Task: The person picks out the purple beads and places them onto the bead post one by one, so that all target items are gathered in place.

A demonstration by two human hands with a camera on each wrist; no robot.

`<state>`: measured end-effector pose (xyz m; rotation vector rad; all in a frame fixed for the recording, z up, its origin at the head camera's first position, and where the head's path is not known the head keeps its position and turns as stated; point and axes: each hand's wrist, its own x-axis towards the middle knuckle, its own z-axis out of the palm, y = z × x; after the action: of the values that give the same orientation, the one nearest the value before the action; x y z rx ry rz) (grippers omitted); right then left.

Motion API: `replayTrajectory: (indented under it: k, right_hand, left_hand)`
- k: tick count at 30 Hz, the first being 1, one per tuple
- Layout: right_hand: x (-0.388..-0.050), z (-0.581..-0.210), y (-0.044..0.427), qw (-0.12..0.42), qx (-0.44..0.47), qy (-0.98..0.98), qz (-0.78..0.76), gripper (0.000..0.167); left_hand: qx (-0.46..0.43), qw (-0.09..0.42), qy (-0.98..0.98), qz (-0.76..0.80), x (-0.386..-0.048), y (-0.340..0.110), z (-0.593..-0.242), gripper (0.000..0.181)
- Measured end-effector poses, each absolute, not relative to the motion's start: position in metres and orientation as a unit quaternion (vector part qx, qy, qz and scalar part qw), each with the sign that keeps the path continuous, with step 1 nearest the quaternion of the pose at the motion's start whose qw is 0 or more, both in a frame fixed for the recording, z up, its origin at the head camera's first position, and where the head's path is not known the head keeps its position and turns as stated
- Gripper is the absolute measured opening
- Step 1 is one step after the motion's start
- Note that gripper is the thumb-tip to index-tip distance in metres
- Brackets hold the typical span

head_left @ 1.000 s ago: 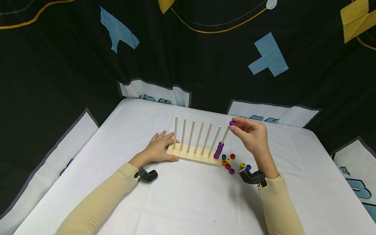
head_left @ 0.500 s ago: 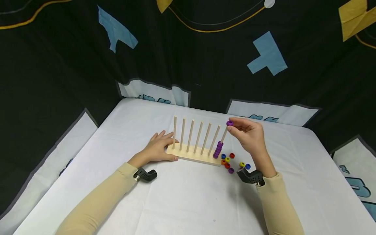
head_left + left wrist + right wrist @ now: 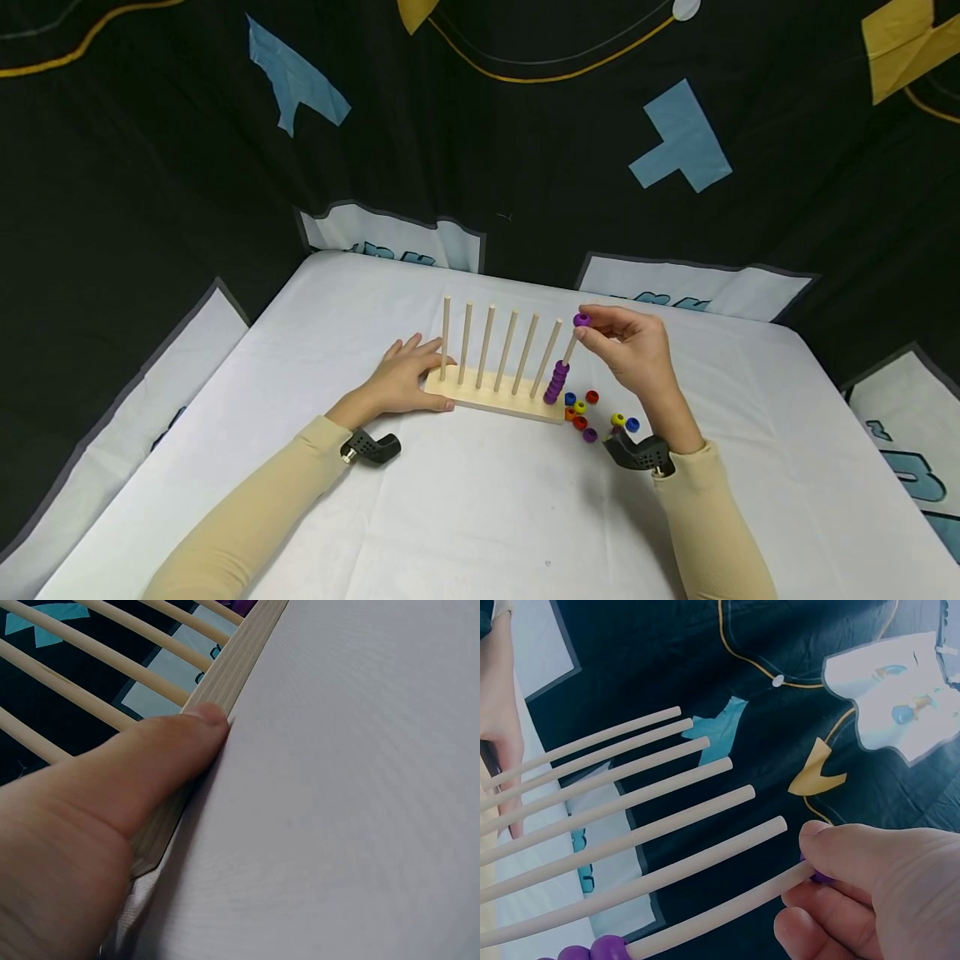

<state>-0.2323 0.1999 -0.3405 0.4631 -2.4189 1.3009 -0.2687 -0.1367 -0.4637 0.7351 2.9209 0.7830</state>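
A pale wooden peg rack [image 3: 495,400] with a row of upright pegs stands on the white table. My left hand [image 3: 401,379] holds its left end, the thumb along the front edge and the other fingers at the back. Between thumb and fingers my right hand [image 3: 633,343] pinches a purple bead [image 3: 582,320] at the top of the rightmost peg [image 3: 727,913]. In the right wrist view that peg's tip meets the bead, which the thumb mostly covers. Several purple beads [image 3: 557,383] are stacked low on this same peg. The other pegs carry no beads.
Loose red, blue, yellow, orange and purple beads [image 3: 580,423] lie by the rack's right end, below the right hand. A yellow bead [image 3: 617,419] and a blue bead [image 3: 633,425] sit further right. Black cloth [image 3: 510,167] hangs behind the table [image 3: 450,517].
My right hand has brought the purple bead slightly left and a little down onto the tip of the rightmost peg. The left hand keeps its hold on the rack.
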Motion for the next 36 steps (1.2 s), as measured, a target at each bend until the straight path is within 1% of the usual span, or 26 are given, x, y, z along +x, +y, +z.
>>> replayTrajectory:
  k: [12, 36]
  right_hand:
    - [-0.2297, -0.3423, 0.2021, 0.134, 0.158, -0.873, 0.441, 0.028]
    - [-0.2297, -0.3434, 0.2037, 0.125, 0.161, -0.878, 0.432, 0.030]
  left_hand:
    - [0.234, 0.014, 0.940, 0.247, -0.2692, -0.1362, -0.4647, 0.071]
    - [0.234, 0.012, 0.940, 0.249, -0.2698, -0.1368, -0.4655, 0.072]
